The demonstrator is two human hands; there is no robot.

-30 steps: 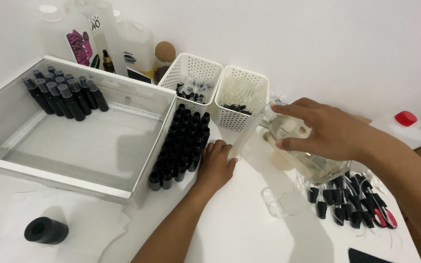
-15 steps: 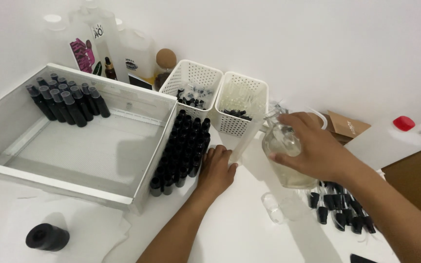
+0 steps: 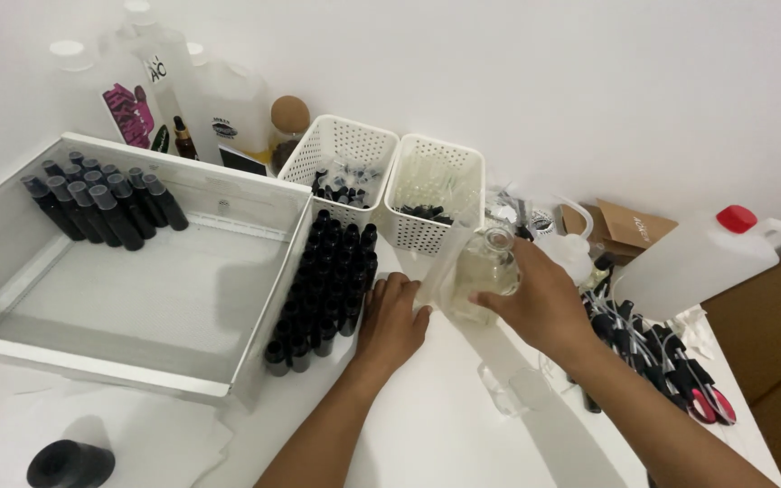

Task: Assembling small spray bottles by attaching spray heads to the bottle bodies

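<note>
The right hand (image 3: 540, 303) is clamped on a tilted glass flask (image 3: 484, 276) of pale liquid; it could spill onto the small black bottles (image 3: 323, 280) just beside the left hand (image 3: 392, 321), which rests flat, holding nothing.

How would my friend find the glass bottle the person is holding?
Start at the two white baskets by the wall. Just in front of the right one, the right hand grips a glass flask with pale yellowish liquid. It is see-through and round-bellied; the little bottles beside it are black and slim.
</note>
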